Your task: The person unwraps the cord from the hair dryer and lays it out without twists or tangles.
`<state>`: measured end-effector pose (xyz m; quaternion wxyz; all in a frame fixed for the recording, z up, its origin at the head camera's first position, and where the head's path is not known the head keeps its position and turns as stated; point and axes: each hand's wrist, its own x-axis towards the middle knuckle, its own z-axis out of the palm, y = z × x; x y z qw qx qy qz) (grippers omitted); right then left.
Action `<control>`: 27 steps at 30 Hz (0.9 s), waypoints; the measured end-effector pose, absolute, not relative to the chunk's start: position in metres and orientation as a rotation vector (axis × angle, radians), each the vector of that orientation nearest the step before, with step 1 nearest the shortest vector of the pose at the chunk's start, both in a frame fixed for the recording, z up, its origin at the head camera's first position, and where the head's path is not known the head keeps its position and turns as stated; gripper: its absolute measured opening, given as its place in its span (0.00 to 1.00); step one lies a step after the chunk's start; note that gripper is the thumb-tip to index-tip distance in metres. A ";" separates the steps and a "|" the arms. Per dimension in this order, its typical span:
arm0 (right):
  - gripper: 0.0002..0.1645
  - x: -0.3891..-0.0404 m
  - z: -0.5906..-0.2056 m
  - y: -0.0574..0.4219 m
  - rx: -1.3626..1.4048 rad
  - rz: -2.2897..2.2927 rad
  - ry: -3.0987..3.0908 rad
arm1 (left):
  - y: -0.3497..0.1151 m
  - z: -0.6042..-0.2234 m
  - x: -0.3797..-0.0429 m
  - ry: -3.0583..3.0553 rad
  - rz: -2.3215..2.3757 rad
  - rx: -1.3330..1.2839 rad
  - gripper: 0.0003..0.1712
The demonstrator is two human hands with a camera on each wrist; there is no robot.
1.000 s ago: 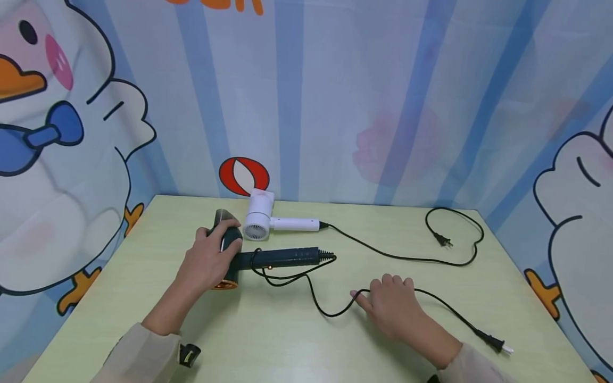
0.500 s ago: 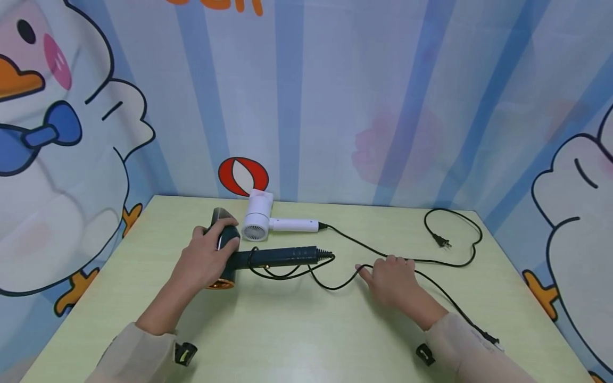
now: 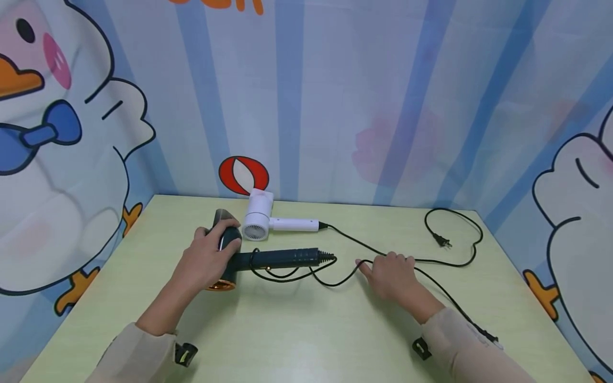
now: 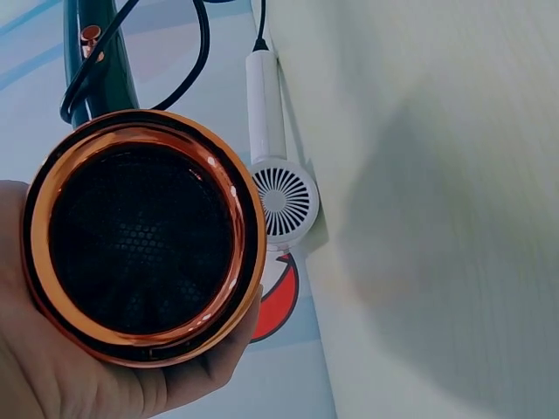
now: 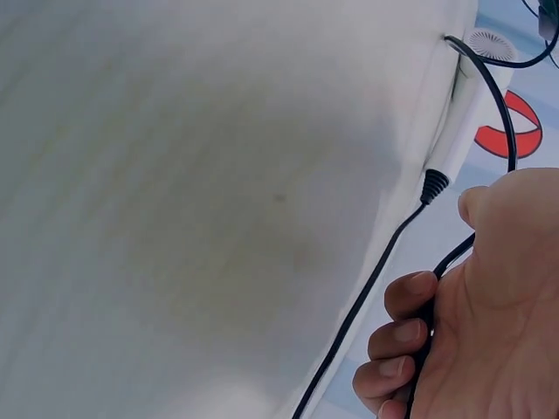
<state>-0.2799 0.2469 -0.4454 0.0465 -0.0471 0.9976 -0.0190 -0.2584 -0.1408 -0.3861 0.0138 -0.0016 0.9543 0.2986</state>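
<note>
My left hand (image 3: pixel 203 260) grips the head of a dark green hair dryer (image 3: pixel 282 258), whose handle points right. Its copper-rimmed round end (image 4: pixel 144 240) faces the left wrist camera, with my fingers behind it. The dryer's black cord (image 3: pixel 330 285) loops round the handle, then runs to the right. Midway along that cord, my right hand (image 3: pixel 395 279) holds it; the right wrist view shows the fingers (image 5: pixel 397 332) curled round it. The cord's plug (image 3: pixel 489 336) lies beside my right sleeve, partly hidden by it.
Behind the dark dryer lies a white hair dryer (image 3: pixel 258 218). Its black cord (image 3: pixel 356 242) crosses behind my right hand to a plug (image 3: pixel 441 240) at the back right of the pale table (image 3: pixel 306 340). A printed cloth (image 3: pixel 325 106) stands along the table's back edge.
My right hand has moved away from me toward the table's back, taking the cord with it. The plug has shifted slightly left and back. The left hand and dark dryer stay almost in place.
</note>
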 end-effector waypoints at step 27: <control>0.46 -0.296 -0.391 0.245 -0.128 -0.322 3.277 | -0.133 -0.416 -0.251 2.942 0.893 0.006 0.25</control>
